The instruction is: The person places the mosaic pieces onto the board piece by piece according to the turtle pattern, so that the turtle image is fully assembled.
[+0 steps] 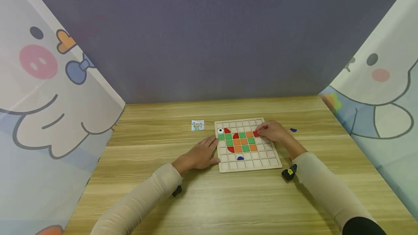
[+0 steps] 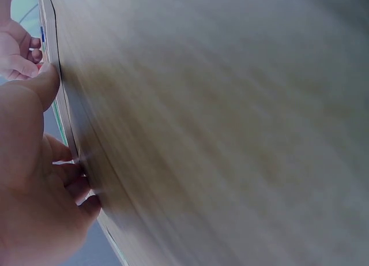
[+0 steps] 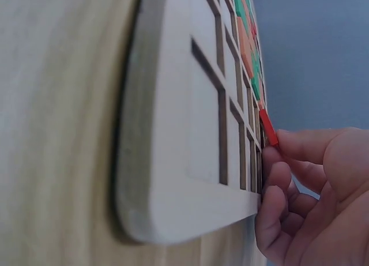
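A wooden grid board (image 1: 263,154) lies on the table, with green, orange and red pieces and a round eye piece (image 1: 220,131) set in its cells. My right hand (image 1: 273,131) pinches a red piece (image 3: 268,127) between thumb and fingers at the board's upper right cells. In the right wrist view this piece stands tilted at the grid, its far end by an orange tile. My left hand (image 1: 203,154) rests against the board's left edge, thumb near the lower corner and fingers extended higher up. A blue half-round piece (image 1: 240,158) lies on the lower part of the board.
A small printed card (image 1: 197,125) with a coloured pattern lies left of the board's top. Another blue piece (image 1: 293,130) is on the table to the right. Something orange shows partly beside the right sleeve (image 1: 320,177). A grey panel (image 1: 209,46) closes off the back.
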`<state>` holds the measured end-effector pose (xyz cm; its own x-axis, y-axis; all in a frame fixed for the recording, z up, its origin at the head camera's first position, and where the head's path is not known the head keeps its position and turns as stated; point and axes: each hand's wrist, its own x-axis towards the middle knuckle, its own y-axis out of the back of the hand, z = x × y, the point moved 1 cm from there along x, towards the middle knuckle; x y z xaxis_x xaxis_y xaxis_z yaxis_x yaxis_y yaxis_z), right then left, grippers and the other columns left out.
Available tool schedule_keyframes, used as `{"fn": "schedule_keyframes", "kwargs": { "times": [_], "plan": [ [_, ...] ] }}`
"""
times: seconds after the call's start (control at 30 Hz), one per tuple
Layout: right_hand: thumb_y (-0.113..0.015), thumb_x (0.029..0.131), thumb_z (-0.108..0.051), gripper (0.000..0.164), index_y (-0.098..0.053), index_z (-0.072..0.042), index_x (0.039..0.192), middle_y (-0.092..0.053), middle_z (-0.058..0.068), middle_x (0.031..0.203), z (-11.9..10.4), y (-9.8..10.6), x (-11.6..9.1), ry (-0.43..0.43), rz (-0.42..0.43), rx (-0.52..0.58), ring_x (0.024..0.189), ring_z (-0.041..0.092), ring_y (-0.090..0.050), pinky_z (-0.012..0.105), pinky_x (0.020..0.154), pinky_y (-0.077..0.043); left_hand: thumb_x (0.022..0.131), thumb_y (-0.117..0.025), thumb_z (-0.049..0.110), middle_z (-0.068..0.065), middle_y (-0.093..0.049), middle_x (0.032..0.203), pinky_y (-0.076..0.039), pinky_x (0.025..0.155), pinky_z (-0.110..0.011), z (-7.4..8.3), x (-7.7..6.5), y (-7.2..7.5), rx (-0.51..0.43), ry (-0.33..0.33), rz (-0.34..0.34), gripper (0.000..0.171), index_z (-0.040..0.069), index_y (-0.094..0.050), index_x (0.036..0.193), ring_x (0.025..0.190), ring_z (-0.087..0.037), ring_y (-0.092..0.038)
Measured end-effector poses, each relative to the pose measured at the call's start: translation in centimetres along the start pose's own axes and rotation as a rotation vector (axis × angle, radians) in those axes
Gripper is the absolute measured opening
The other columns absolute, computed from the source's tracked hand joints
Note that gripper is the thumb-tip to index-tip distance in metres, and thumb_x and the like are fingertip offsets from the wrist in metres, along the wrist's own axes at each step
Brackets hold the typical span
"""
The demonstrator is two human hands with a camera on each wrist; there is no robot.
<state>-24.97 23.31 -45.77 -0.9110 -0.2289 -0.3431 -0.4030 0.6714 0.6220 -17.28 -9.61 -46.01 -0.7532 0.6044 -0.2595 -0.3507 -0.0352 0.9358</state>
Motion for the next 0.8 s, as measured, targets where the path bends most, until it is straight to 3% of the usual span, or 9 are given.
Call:
{"fn": "schedule_keyframes", "kwargs": {
  "times": [0.13,0.23,0.6,0.8],
  "plan": [
    [-0.061,0.101,-0.022,0.023,-0.073,-0.008,0.115,-0.071,0.010,0.104,-0.11,-0.13,0.01,0.022,0.038,-0.069,0.075,0.017,-0.056,0.029,0.067,-0.046,0.104,-0.051,0.052,-0.016,-0.017,0.171,-0.024,0.128,-0.046,0.02,-0.02,0.04,0.001,-0.003,0.002,0.084,0.001,-0.020,0.162,0.158,-0.032,-0.019],
    [-0.060,0.101,-0.023,0.023,-0.073,-0.009,0.115,-0.070,0.013,0.113,-0.16,-0.17,0.03,0.028,0.050,-0.094,0.086,0.021,-0.058,0.030,0.072,-0.046,0.104,-0.051,0.051,-0.017,-0.017,0.170,-0.025,0.128,-0.046,0.03,-0.02,0.06,-0.001,-0.003,0.008,0.083,0.000,-0.021,0.162,0.158,-0.033,-0.020],
    [-0.062,0.099,-0.023,0.024,-0.069,-0.007,0.116,-0.067,0.015,0.113,-0.33,-0.04,0.13,0.008,0.045,-0.091,0.091,0.025,-0.057,0.031,0.074,-0.045,0.104,-0.051,0.052,-0.016,-0.017,0.171,-0.023,0.128,-0.045,-0.01,0.06,-0.01,0.002,-0.002,0.005,0.083,0.001,-0.020,0.162,0.158,-0.031,-0.019],
    [-0.058,0.102,-0.024,0.029,-0.064,-0.006,0.124,-0.064,0.013,0.102,-0.23,0.54,-0.43,-0.008,0.006,-0.014,0.075,0.020,-0.055,0.031,0.065,-0.049,0.104,-0.051,0.052,-0.015,-0.017,0.171,-0.023,0.128,-0.045,0.02,0.03,0.09,0.001,0.004,-0.002,0.083,0.002,-0.020,0.162,0.159,-0.031,-0.018]
  ]
}}
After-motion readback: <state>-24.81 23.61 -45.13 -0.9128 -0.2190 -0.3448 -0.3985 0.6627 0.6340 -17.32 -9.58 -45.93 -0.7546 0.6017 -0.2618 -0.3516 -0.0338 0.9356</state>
